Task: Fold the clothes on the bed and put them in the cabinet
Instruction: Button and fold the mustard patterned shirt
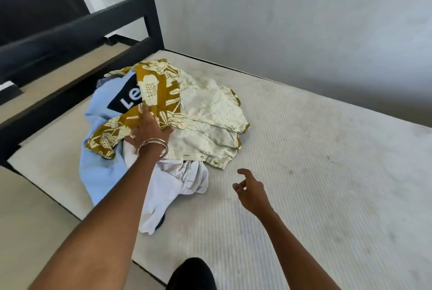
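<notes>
The mattress (315,184) bore a clothes pile (163,131) near its black-framed end, mustard shirt (159,93) topmost over the blue tee (102,107) and white garment (168,187), the left hand (149,131) gripping that shirt, the right hand (251,192) hovering beside the pile, fingers loosely curled, holding nothing.

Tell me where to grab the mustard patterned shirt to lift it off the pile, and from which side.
Take the mustard patterned shirt at its near left edge, where the left hand already rests on it. It lies on top of the light blue shirt and white garment, crumpled, so coming from above and the near side should probably peel it off cleanly.
</notes>
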Demonstrator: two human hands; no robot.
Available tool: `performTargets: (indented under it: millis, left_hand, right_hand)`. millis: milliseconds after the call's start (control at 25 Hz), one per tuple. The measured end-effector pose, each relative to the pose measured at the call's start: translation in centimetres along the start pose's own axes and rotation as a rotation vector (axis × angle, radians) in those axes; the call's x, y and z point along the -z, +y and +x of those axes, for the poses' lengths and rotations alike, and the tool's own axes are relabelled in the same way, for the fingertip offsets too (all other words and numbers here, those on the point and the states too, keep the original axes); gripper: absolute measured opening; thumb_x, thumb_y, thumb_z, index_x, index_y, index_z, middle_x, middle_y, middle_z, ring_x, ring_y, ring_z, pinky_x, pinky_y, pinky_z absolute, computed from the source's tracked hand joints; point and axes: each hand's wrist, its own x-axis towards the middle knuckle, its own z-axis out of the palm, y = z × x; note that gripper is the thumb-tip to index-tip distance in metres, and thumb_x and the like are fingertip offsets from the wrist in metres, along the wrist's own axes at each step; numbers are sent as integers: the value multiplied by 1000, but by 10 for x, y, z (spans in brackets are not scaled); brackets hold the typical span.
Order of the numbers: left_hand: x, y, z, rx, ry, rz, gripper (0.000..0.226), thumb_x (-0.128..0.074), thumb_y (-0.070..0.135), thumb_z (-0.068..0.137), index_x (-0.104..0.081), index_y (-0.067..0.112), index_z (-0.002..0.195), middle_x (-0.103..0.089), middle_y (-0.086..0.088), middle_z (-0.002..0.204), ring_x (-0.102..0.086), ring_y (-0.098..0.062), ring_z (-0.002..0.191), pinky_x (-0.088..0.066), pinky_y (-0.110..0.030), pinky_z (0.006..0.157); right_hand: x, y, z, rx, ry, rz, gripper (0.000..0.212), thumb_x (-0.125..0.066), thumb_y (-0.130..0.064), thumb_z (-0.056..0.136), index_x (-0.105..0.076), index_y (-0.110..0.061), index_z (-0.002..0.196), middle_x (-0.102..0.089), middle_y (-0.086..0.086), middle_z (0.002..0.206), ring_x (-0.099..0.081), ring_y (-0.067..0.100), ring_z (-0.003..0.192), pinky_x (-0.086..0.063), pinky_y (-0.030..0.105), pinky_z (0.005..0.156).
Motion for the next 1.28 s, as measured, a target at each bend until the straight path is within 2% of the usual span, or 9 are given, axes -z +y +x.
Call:
performTargets:
  millis: [160, 400, 640, 760, 840, 920, 1080, 1200, 1280]
  left_hand:
    - [7, -1, 21, 87, 121, -79, 25, -58, 19, 87, -63, 10, 110, -65, -24, 106, -57, -45, 102, -47, -52, 89]
    - [64, 74, -26, -127, 299, -725, 12, -51, 9, 88, -54, 2, 79, -54, -14, 75, -46, -25, 74, -36, -36, 69]
    - [151, 185, -113, -459, -270, -1214, 18, -55, 8, 87, -51, 14, 70, -41, 1, 63, -39, -14, 59, -33, -27, 57]
    - [182, 232, -167, -587, -726, -1387, 14, -57, 14, 88, -58, 10, 74, -51, 1, 62, -49, -12, 56, -42, -24, 58]
    - [195, 256, -198, -664, -1043, -1419, 19, -54, 17, 90, -60, 12, 72, -54, 0, 64, -52, -13, 57, -43, -27, 62]
    - [204, 271, -220, -727, -1153, -1393, 12, -59, 18, 87, -59, 11, 78, -52, -4, 72, -52, -19, 66, -42, -32, 72]
    - [214, 274, -234, -911, -1110, -1125, 38, -72, 8, 78, -52, 6, 110, -55, -6, 89, -57, -20, 81, -50, -32, 79]
    - [222, 278, -259, -1056, -1097, -884, 47, -76, 2, 76, -52, 8, 116, -59, 2, 89, -59, -13, 83, -51, -25, 78]
    - [232, 285, -283, -1101, -1112, -844, 48, -72, -2, 79, -53, 9, 121, -62, 2, 94, -62, -13, 85, -52, -26, 77]
  right_hand:
    - [4, 2, -1, -59, -72, 68, 32, -55, -4, 93, -55, -12, 124, -70, 11, 87, -68, 26, 82, -55, 47, 83]
    - [30, -34, -17, -5, 130, 198, 27, -64, -12, 91, -60, -19, 117, -69, 3, 87, -68, 22, 82, -56, 37, 77]
    - [117, -98, -57, 258, 286, 346, 72, -79, -21, 81, -40, -20, 141, -60, -6, 109, -62, 9, 89, -49, 19, 74]
    - [153, -107, -72, 301, 345, 183, 92, -85, -24, 72, -33, -16, 148, -53, -1, 131, -49, 10, 113, -41, 32, 98]
    - [177, -101, -90, 283, 375, 109, 70, -85, -33, 68, -57, -16, 130, -60, 5, 129, -53, 20, 119, -43, 44, 101]
    - [209, -87, -120, 285, 204, 278, 42, -86, -29, 70, -71, -14, 107, -71, 7, 110, -65, 28, 109, -52, 50, 94]
    - [278, -57, -184, 180, -404, 408, 49, -83, -24, 72, -62, -6, 113, -68, 14, 114, -68, 36, 102, -54, 50, 84]
    - [306, -49, -203, 169, 162, 485, 86, -91, -50, 54, -55, -19, 125, -65, 11, 122, -68, 34, 101, -56, 39, 73]
    - [308, -50, -206, 225, 486, 364, 84, -91, -49, 57, -50, -29, 128, -59, 3, 125, -61, 22, 104, -52, 34, 79]
